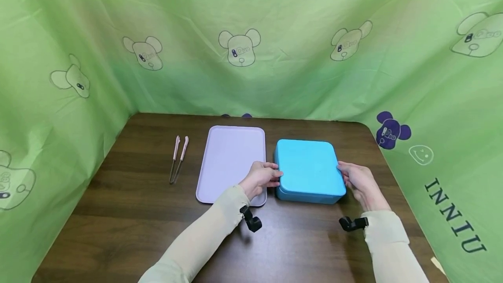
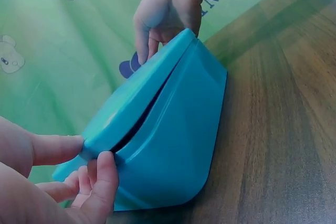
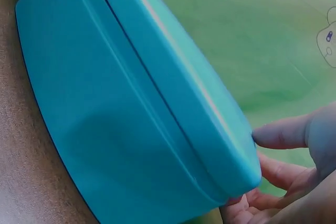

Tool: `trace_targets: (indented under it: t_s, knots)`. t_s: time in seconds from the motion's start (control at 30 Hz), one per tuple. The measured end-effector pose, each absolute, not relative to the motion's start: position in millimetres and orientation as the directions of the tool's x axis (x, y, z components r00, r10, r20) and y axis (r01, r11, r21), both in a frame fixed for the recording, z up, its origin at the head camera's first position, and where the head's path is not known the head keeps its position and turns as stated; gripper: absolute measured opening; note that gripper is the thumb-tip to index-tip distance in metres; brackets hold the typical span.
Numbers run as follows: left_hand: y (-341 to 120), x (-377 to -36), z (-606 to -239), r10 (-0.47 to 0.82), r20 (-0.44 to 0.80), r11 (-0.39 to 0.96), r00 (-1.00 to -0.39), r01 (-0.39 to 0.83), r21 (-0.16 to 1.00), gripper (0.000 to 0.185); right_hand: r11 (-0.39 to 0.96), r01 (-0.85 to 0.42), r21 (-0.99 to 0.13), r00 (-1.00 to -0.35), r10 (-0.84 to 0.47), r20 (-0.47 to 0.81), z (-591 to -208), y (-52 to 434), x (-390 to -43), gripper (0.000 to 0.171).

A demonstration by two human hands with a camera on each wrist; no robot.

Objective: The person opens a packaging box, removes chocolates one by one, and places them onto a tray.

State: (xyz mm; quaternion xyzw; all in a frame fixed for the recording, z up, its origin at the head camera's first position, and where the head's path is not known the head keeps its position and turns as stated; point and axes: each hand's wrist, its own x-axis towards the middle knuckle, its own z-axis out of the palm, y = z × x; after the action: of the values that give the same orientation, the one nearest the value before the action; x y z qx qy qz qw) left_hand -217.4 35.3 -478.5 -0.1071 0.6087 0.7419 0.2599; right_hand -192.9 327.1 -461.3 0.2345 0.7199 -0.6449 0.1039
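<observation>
A blue lidded box [image 1: 310, 197] sits right of centre on the table. My left hand [image 1: 260, 178] pinches the left edge of its lid [image 1: 310, 166], thumb on top and fingers beneath the rim. In the left wrist view a dark gap shows between lid [image 2: 137, 88] and box [image 2: 178, 135], wider toward the left hand. At the opposite edge my right hand [image 1: 360, 183] holds the lid, its thumb against the top edge and its fingers partly hidden under the rim. Only a thin seam separates lid [image 3: 194, 98] and box [image 3: 105, 114] in the right wrist view.
A pale purple tray [image 1: 235, 156] lies left of the box, partly under the left hand and wrist. Tongs with pink handles [image 1: 181, 154] lie farther left. A green patterned curtain [image 1: 243, 86] stands behind and beside the brown wooden table [image 1: 129, 213].
</observation>
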Motion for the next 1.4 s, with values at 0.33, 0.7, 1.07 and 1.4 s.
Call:
trace_targets:
  t_s: [0.33,0.7,1.07,1.4]
  knots:
    - [35,-218,-455,0.275,-0.405,-0.109,-0.872,-0.447,0.888,0.027,0.028,0.455,-0.890,-0.873,0.212,-0.440,-460,326,-188,0.037]
    - [33,-216,-460,0.295,-0.425,-0.139,-0.856,-0.479,0.867,0.030,-0.020,0.410,-0.912,-0.888,0.221,-0.404,-448,325,-183,0.050]
    - [32,-214,-458,0.295,-0.368,-0.161,-0.882,-0.426,0.890,0.037,-0.141,0.307,-0.941,-0.923,0.197,-0.331,-438,326,-181,0.030]
    - [29,-211,-453,0.337,-0.324,-0.163,-0.884,-0.394,0.904,0.055,-0.083,0.255,-0.963,-0.937,0.226,-0.268,-437,323,-184,0.033]
